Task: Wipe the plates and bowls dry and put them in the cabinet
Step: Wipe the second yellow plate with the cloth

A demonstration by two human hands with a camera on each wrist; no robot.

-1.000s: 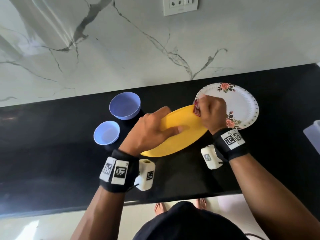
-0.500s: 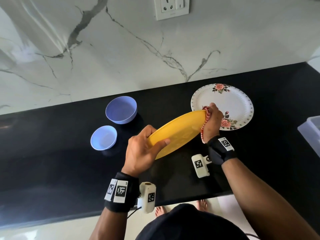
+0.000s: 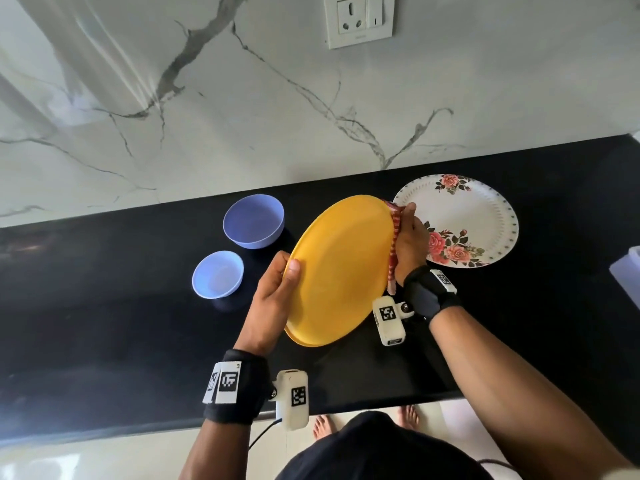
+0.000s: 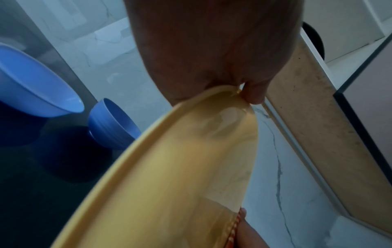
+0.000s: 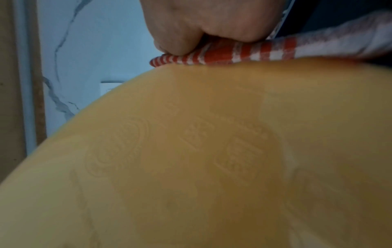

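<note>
A yellow plate (image 3: 341,268) is held tilted above the black counter, its broad face toward the head camera. My left hand (image 3: 277,292) grips its left rim, thumb over the edge. My right hand (image 3: 408,244) holds a red-and-white checked cloth (image 3: 394,237) against the plate's right rim. In the left wrist view the yellow plate (image 4: 180,176) fills the lower middle. The right wrist view shows the cloth (image 5: 222,53) pinched onto the plate (image 5: 201,159). A floral white plate (image 3: 474,216) lies flat on the counter at the right. Two blue bowls, a larger one (image 3: 254,221) and a smaller one (image 3: 218,273), stand at the left.
A marble wall with a white socket plate (image 3: 358,20) rises behind the black counter (image 3: 104,306). A pale plastic container (image 3: 627,271) shows at the right edge. Bare feet (image 3: 322,426) stand on the floor below the counter's front edge.
The yellow plate has been turned from nearly edge-on to show its broad face. My left hand slid to the left rim and the cloth hand stays at the right rim.
</note>
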